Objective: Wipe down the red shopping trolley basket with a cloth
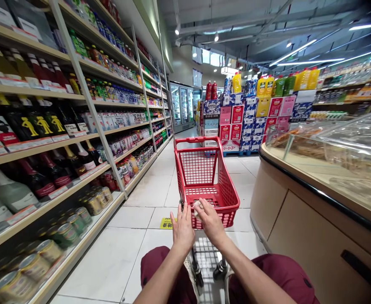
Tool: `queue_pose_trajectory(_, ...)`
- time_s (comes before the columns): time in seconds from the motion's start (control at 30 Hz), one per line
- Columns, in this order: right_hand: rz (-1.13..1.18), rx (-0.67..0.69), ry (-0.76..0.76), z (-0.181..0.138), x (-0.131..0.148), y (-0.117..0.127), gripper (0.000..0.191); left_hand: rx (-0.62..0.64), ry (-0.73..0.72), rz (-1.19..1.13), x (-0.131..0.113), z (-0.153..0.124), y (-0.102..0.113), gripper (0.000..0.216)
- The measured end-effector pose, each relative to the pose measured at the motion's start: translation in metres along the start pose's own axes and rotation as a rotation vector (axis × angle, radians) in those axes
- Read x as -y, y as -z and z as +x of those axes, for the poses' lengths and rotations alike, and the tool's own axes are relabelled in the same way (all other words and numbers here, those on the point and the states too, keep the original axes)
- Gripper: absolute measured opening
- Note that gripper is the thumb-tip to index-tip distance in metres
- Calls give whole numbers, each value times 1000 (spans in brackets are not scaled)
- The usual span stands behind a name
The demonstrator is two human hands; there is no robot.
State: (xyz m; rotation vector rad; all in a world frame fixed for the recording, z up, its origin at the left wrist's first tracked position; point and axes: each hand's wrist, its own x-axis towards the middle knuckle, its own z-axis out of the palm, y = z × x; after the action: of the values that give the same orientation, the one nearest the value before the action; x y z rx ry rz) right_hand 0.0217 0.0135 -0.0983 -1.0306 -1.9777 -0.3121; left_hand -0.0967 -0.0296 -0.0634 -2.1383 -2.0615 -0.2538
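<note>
A red plastic shopping cart stands right in front of me, its basket with lattice walls on a metal frame with black casters. My right hand holds a crumpled off-white wad, a tissue or a cloth, at the basket's near edge; its fingers partly cover the wad. Beside it, my left hand is open, fingers stretched forward at the near left corner of the basket. Whether its palm touches the plastic I cannot tell. My knees in dark red trousers are bent on either side of the cart's lower frame.
Shelves with bottles and cans run along the left. A curved counter with clear covers over food stands close on the right. Stacked drink cartons rise ahead, glass-door coolers behind. A yellow floor sticker lies left of the cart.
</note>
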Motion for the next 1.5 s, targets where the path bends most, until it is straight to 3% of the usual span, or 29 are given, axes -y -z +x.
queue_pose_trajectory(0.23, -66, -56, 7, 5, -7, -8, 33, 16, 3, -8, 1, 1, 6, 69)
queue_pose_trajectory(0.33, -57, -25, 35, -1, -33, 5, 33, 13, -29, 11, 6, 0, 5, 71)
queue_pose_trajectory(0.47, -152, -133, -208, -23, -76, 33, 37, -44, -13, -27, -3, -2, -4, 76)
queue_pose_trajectory(0.57, -133, -148, -272, -23, -61, 24, 39, -67, -56, -34, -15, -1, -9, 78)
queue_pose_trajectory(0.7, -21, -33, -66, -7, -18, -1, 39, -26, -82, -1, -17, 1, -8, 71)
queue_pose_trajectory(0.8, -45, -43, -51, -9, -33, 8, 39, -19, -109, 12, -12, 0, -5, 72)
queue_pose_trajectory(0.93, -144, -170, -250, -18, -57, 23, 40, -7, -74, -7, -15, -1, -2, 75)
queue_pose_trajectory(1.13, -52, -24, -7, -6, -18, 4, 39, 23, -75, -17, -13, -1, 2, 71)
queue_pose_trajectory(1.33, -187, -152, -258, -17, -56, 24, 38, -3, -68, -11, -19, -2, -3, 76)
queue_pose_trajectory(1.5, -71, -27, -13, -14, -34, 9, 38, 9, -120, -22, -26, -3, 0, 70)
